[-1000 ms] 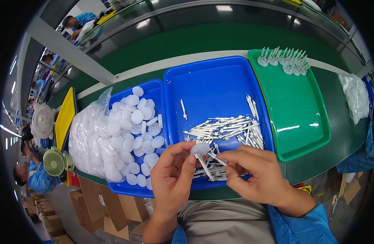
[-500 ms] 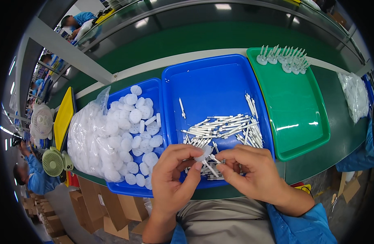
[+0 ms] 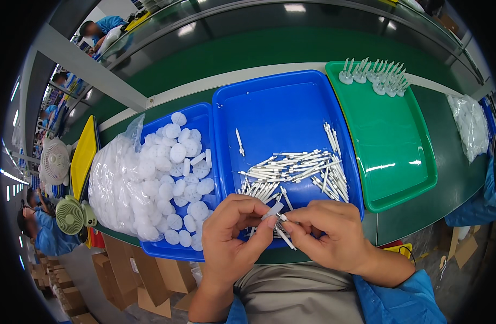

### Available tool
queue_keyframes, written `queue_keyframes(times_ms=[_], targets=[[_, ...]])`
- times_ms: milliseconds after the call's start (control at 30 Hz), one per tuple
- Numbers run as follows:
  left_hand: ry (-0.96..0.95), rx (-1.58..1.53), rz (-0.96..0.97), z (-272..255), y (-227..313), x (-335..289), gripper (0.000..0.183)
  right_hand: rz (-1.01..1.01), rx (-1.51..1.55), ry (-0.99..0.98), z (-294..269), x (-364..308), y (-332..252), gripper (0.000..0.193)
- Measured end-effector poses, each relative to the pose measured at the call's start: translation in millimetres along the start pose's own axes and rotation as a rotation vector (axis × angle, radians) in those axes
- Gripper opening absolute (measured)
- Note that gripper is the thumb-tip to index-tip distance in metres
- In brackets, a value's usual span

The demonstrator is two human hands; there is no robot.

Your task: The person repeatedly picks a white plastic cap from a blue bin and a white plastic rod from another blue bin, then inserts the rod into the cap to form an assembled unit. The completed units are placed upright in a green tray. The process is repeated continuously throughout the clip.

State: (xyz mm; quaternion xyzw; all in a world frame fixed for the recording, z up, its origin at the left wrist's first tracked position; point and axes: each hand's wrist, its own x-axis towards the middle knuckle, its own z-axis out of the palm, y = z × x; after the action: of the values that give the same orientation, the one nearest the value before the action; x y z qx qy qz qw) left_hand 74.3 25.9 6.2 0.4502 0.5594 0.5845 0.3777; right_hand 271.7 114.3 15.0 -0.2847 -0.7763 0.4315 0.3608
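Note:
My left hand (image 3: 230, 231) pinches a translucent white plastic disc (image 3: 272, 209) between thumb and fingers, tilted nearly edge-on. Close against it, my right hand (image 3: 334, 233) grips a thin white stick (image 3: 285, 236) by fingertips and thumb. The stick's upper end is at the disc; whether it is seated in the disc is hidden by my fingers. Both hands are above the near edge of the middle blue tray (image 3: 275, 116), where many loose white sticks (image 3: 296, 166) with dark bands lie in a heap.
On the left, another blue tray (image 3: 205, 116) holds white discs (image 3: 177, 154) beside a clear bag of discs (image 3: 115, 183). A green tray (image 3: 393, 140) on the right carries several upright disc-and-stick pieces (image 3: 388, 83) at its far end. Further right lies a plastic bag (image 3: 469, 127). Fans (image 3: 71, 214) stand left.
The disc has turned from facing upward to nearly edge-on. My right fingers have moved slightly left, closer to it, and the stick beneath now slants down to the right.

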Motion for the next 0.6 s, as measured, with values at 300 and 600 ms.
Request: queue_keyframes(times_ms=[300, 600], targets=[[-0.029, 0.206, 0.02, 4.3, -1.6, 1.9, 0.018, -0.089, -0.206, -0.059, -2.8, 5.0, 2.1, 0.009], [-0.05, 0.139, 0.217, -5.8, -1.9, 7.9, 0.032, -0.181, -0.207, -0.013, -0.7, 5.7, 6.9, 0.021]])
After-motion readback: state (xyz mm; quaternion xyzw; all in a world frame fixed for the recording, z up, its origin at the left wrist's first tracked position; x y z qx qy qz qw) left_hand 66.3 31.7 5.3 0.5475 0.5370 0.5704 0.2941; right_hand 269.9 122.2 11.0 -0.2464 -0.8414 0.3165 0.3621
